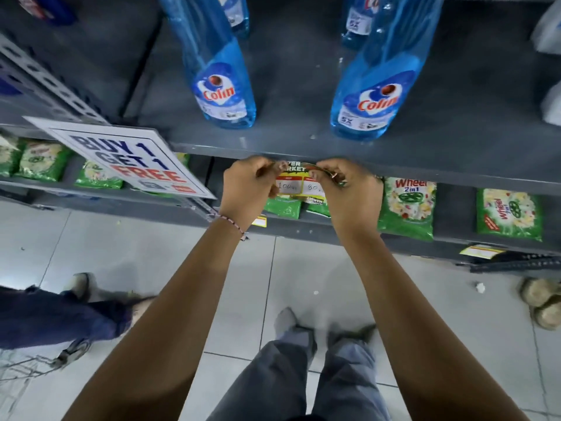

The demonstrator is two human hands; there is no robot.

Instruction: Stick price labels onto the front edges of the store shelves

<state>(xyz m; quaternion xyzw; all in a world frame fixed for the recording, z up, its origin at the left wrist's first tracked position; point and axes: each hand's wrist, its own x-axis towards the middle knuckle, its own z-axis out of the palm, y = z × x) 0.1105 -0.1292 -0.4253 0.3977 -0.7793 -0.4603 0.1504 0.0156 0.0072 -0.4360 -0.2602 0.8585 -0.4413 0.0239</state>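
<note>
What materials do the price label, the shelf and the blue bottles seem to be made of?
Price label: likely glossy printed paper; it bends between the hands.
Shelf: probably grey painted metal, matte, with a thin folded edge.
Blue bottles: clear plastic, seemingly; liquid shows through.

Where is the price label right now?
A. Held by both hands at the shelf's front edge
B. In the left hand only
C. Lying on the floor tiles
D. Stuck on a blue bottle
A: the left hand and right hand each pinch an end of the price label just below the shelf edge.

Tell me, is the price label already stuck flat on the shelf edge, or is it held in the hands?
Held. Left hand and right hand pinch the top corners of the price label, which hangs below the shelf edge. Whether its top touches: cannot tell.
</note>
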